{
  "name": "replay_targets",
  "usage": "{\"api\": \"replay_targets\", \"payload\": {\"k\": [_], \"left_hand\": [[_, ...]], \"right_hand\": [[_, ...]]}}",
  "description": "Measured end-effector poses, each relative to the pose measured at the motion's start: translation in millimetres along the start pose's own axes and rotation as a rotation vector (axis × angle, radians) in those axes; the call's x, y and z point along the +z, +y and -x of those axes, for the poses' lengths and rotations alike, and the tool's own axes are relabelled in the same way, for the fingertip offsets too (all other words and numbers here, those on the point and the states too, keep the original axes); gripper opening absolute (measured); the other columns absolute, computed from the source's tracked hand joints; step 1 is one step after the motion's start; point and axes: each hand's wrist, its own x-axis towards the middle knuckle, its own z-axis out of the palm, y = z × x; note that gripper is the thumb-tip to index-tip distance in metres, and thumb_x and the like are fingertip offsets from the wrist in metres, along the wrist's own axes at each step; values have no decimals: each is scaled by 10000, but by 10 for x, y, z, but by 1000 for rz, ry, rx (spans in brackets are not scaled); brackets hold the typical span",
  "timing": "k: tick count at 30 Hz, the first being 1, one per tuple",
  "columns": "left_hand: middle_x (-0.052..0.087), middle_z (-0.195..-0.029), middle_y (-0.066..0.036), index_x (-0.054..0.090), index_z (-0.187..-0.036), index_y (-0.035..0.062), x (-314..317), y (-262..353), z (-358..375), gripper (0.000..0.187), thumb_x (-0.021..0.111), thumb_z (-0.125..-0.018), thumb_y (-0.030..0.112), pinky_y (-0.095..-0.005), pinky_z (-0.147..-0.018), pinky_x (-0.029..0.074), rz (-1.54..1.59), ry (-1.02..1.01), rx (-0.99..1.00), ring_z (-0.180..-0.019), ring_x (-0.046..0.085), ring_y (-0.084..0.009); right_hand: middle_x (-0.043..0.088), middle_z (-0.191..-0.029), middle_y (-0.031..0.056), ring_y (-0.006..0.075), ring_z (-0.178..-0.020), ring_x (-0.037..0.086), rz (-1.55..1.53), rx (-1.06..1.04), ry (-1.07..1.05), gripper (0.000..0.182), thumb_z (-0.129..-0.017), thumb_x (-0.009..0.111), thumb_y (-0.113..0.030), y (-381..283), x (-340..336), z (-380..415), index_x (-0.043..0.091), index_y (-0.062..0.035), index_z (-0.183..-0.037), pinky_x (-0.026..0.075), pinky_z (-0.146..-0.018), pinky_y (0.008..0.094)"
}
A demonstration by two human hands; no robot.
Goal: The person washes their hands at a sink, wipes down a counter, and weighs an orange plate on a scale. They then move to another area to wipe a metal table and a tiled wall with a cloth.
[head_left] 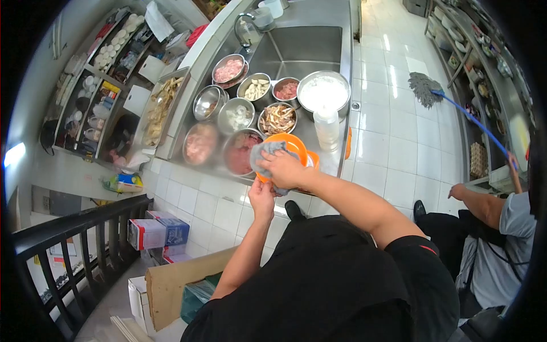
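Observation:
My right hand point(283, 169) presses a grey cloth point(263, 155) against a round orange plastic bowl point(293, 143), its fingers closed over the cloth. Below it, my left hand point(262, 195) pinches the near edge of the bowl. The bowl is tilted, and the cloth and my right hand hide much of it. Another orange item point(313, 159) shows just right of the bowl. Close by stand a steel bowl of red meat point(240, 153), a bowl of brown sliced strips point(277, 119) and a clear plastic bottle point(326, 132).
Several more steel bowls of food, including pale meat point(200, 143) and a large white-filled bowl point(324, 93), stand before the sink point(302, 51). At right, another person's hand point(458, 192) appears near a mop point(427, 89). A dark railing point(80, 228) and boxes point(162, 232) are at left.

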Motion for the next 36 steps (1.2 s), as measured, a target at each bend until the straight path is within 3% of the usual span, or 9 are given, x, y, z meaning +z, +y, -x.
{"api": "replay_targets", "payload": {"k": [5, 8, 10, 12, 21, 24, 26, 32, 36], "left_hand": [[678, -839, -105, 551, -1151, -11, 14, 22, 38, 217, 478, -949, 20, -290, -553, 568, 90, 54, -51, -613, 655, -161], [667, -784, -99, 524, -1183, -1, 36, 14, 42, 230, 475, -959, 9, -291, -537, 572, 76, 60, -25, -581, 654, -163], [663, -780, -97, 532, -1174, 0, 43, 36, 22, 232, 464, -952, -3, -291, -537, 574, 40, 36, -16, -580, 651, -166], [673, -809, -104, 550, -1174, -1, 28, 38, 12, 248, 471, -939, -10, -292, -541, 577, 17, 29, -20, -605, 661, -165], [650, -879, -83, 493, -1292, 30, 30, 42, 59, 317, 497, -986, 115, -284, -566, 563, 48, 38, -74, -655, 657, -170], [635, -902, -104, 463, -1315, 38, 98, 171, 249, 354, 521, -996, 180, -294, -555, 551, 217, 69, -94, -642, 651, -196], [630, -907, -124, 444, -1337, 44, 4, 40, 343, 390, 527, -1004, 228, -304, -544, 540, 191, 48, -110, -641, 653, -208], [661, -891, -129, 457, -1334, 27, -437, -748, 695, 400, 540, -985, 204, -287, -538, 519, -228, -28, -230, -650, 664, -220], [676, -878, -150, 573, -1222, 6, -801, -1108, 780, 342, 596, -933, 185, -327, -577, 535, -646, -260, -317, -661, 672, -216]], "right_hand": [[707, -954, 133, 301, -984, 660, -92, -149, -430, 334, -704, 653, -77, 149, -773, 233, 743, -161, -1014, 515, -871, 436], [706, -928, 115, 284, -993, 661, 134, 26, -298, 244, -705, 662, -86, 295, -805, 197, 751, -137, -927, 516, -865, 428], [704, -927, 106, 283, -975, 663, 264, 35, -301, 226, -711, 666, -104, 291, -608, 40, 727, -118, -928, 523, -835, 417], [696, -921, 129, 299, -957, 661, 111, -47, 152, 238, -719, 667, -124, 338, -170, -55, 703, -104, -954, 519, -830, 417], [675, -1077, 139, 331, -979, 641, -253, -34, -204, 423, -757, 581, -102, 241, -950, 839, 654, -132, -1173, 508, -858, 425], [672, -1098, 174, 339, -976, 648, -588, 360, -75, 442, -758, 585, -162, 610, -901, 1207, 653, -96, -1189, 518, -869, 421], [640, -1138, 168, 335, -968, 645, -352, 445, 378, 450, -771, 595, -178, 879, -330, 1415, 633, -111, -1214, 530, -845, 431], [602, -1194, 114, 331, -966, 637, 109, 294, 44, 447, -786, 608, -184, 641, 320, 1880, 620, -154, -1232, 520, -855, 430], [692, -1016, 159, 341, -949, 644, -688, 431, -350, 331, -798, 586, -203, 934, 43, 2153, 693, -74, -1083, 511, -850, 390]]}}
